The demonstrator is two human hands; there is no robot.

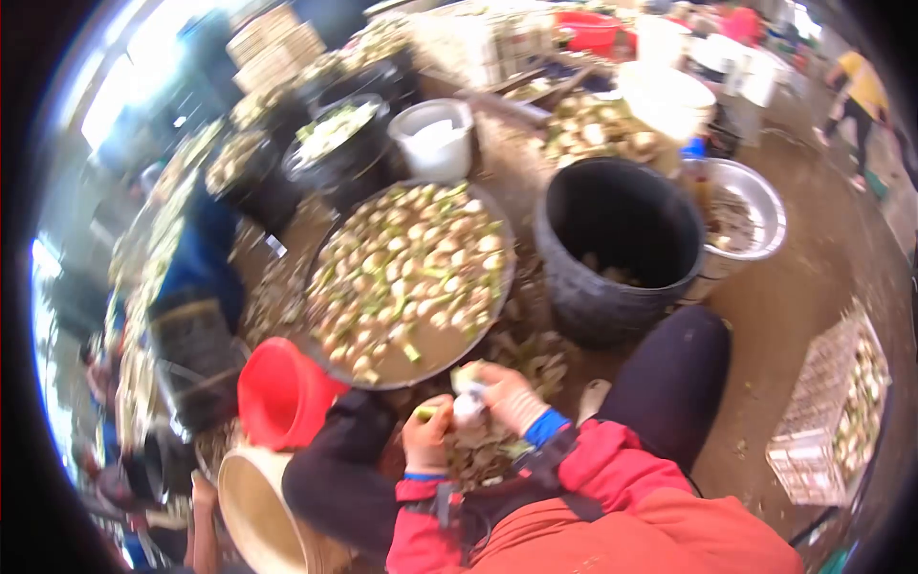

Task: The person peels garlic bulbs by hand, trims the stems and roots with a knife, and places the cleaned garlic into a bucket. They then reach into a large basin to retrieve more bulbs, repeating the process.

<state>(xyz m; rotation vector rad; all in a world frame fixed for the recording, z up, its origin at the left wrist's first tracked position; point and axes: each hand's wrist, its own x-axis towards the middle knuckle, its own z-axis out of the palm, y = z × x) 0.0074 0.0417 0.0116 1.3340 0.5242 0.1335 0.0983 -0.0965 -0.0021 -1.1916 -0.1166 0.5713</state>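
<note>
Pale vegetable piece [466, 407] sits pinched between both hands near the lap: left hand [426, 438] closed around its lower end, right hand [509, 394] curled over the top. Peel steadily, dropping trimmings before the wide basin [497, 287].

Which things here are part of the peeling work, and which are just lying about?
In use: left hand; right hand; pale peeled vegetable piece; wide basin of peeled pieces in water; peelings pile.

Lying about: red plastic funnel; black bucket; white bucket; wire crate.
</note>
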